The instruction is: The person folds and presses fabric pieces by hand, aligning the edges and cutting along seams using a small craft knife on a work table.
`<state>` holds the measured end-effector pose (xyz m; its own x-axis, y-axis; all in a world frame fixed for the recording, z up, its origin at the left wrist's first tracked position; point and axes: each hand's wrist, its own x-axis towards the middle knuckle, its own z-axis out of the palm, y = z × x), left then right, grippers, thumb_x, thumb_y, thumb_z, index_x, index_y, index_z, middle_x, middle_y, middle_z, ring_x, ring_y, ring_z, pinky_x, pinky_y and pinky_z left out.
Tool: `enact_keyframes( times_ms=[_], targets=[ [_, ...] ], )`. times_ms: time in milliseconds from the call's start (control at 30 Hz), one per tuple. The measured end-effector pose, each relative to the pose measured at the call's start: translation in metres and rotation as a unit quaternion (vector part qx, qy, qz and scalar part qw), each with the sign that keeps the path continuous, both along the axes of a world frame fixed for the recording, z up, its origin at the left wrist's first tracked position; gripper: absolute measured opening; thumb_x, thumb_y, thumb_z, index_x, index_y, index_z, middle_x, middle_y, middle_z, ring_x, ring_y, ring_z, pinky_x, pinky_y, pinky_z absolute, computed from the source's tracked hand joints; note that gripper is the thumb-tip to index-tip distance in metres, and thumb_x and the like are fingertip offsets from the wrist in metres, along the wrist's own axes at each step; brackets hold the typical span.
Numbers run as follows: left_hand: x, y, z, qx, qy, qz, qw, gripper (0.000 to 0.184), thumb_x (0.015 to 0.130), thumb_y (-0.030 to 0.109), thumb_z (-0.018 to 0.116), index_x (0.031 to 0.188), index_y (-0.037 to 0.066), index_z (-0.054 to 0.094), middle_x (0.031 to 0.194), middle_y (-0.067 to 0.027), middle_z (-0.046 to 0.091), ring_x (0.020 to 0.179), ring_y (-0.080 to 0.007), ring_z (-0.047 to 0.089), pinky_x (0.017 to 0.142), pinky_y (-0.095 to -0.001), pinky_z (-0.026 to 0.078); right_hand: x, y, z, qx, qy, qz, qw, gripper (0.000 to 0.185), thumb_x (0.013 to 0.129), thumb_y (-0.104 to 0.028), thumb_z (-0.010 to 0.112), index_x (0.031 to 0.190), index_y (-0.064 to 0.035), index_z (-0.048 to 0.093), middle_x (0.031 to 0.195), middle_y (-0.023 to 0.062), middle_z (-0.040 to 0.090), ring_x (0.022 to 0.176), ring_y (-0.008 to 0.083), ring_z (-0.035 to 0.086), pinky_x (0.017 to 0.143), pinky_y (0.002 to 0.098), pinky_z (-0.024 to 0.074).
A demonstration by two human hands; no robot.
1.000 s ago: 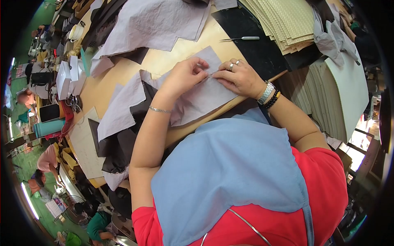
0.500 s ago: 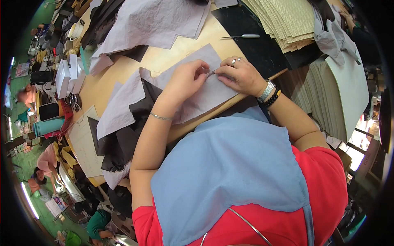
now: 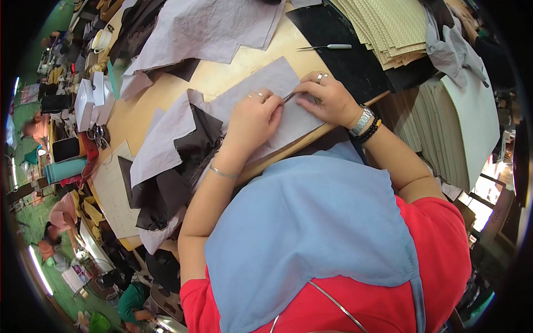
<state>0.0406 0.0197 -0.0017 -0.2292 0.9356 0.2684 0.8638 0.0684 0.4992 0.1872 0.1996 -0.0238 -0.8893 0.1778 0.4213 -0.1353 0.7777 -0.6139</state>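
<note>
Now, my left hand [image 3: 257,119] and right hand [image 3: 327,100] both pinch a small dark bit [image 3: 288,97], likely to hold it steady, just over the grey cloth [image 3: 294,125]. That lies spread on the table [image 3: 217,75]. A pointy tool [image 3: 338,46] lies near, perhaps for easy reach.

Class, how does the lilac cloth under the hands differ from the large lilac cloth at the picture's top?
The near cloth lies fairly flat; the far cloth is rumpled. The left hand and right hand are at the near cloth; neither touches the far cloth. The far cloth looks larger than the near cloth. Both share a pale lilac colour.
</note>
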Motion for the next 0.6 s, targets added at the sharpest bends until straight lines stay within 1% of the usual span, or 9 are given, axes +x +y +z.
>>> enact_keyframes(
  times_ms=[67,167,267,367,467,600],
  targets=[
    [0.002,-0.002,-0.006,0.019,0.028,0.001,0.999,0.009,0.086,0.009,0.068,0.094,0.007,0.069,0.092,-0.0079,0.066,0.081,-0.0282,0.064,0.070,-0.0397,0.051,0.001,0.002,-0.001,-0.077,-0.004,-0.017,0.997,0.020,0.084,-0.005,0.073,0.103,-0.0059,0.068,0.097,0.0084,0.064,0.084,0.0228,0.067,0.075,0.0330,0.0555],
    [0.006,-0.001,-0.011,0.042,0.034,0.017,0.998,0.011,0.086,0.011,0.069,0.097,0.008,0.069,0.093,-0.0069,0.066,0.083,-0.0273,0.064,0.070,-0.0391,0.051,0.001,0.000,0.003,-0.134,-0.021,-0.039,0.990,0.021,0.085,0.000,0.073,0.105,-0.0035,0.068,0.100,0.0087,0.064,0.085,0.0171,0.067,0.078,0.0272,0.0566],
    [0.007,0.003,-0.015,0.064,0.043,0.021,0.997,0.011,0.084,0.012,0.069,0.094,0.009,0.067,0.090,-0.0052,0.063,0.082,-0.0249,0.063,0.070,-0.0384,0.051,0.001,0.002,0.000,-0.135,-0.031,-0.039,0.990,0.021,0.086,-0.001,0.073,0.106,-0.0031,0.067,0.102,0.0085,0.064,0.087,0.0160,0.067,0.079,0.0260,0.0570],
    [0.009,0.003,-0.014,0.045,0.026,0.031,0.998,0.015,0.086,0.011,0.069,0.101,0.008,0.069,0.094,-0.0069,0.065,0.087,-0.0269,0.063,0.073,-0.0391,0.050,0.001,0.003,0.001,-0.141,-0.033,-0.037,0.989,0.022,0.086,-0.001,0.073,0.107,-0.0026,0.067,0.102,0.0088,0.064,0.087,0.0166,0.067,0.080,0.0262,0.0570],
    [0.008,0.002,-0.016,0.023,0.008,0.036,0.999,0.016,0.086,0.011,0.068,0.102,0.009,0.069,0.094,-0.0069,0.065,0.088,-0.0271,0.062,0.074,-0.0396,0.049,0.001,0.005,-0.001,-0.149,-0.037,-0.038,0.987,0.022,0.086,-0.001,0.073,0.106,-0.0022,0.067,0.101,0.0089,0.064,0.087,0.0163,0.067,0.080,0.0261,0.0569],
    [0.009,0.003,-0.015,0.029,0.014,0.033,0.999,0.015,0.087,0.010,0.065,0.102,0.009,0.068,0.095,-0.0067,0.064,0.090,-0.0274,0.062,0.076,-0.0398,0.048,0.001,0.008,-0.002,-0.153,-0.051,-0.037,0.986,0.020,0.086,-0.001,0.073,0.105,-0.0018,0.067,0.099,0.0087,0.065,0.087,0.0161,0.067,0.080,0.0267,0.0568]
  ],
)
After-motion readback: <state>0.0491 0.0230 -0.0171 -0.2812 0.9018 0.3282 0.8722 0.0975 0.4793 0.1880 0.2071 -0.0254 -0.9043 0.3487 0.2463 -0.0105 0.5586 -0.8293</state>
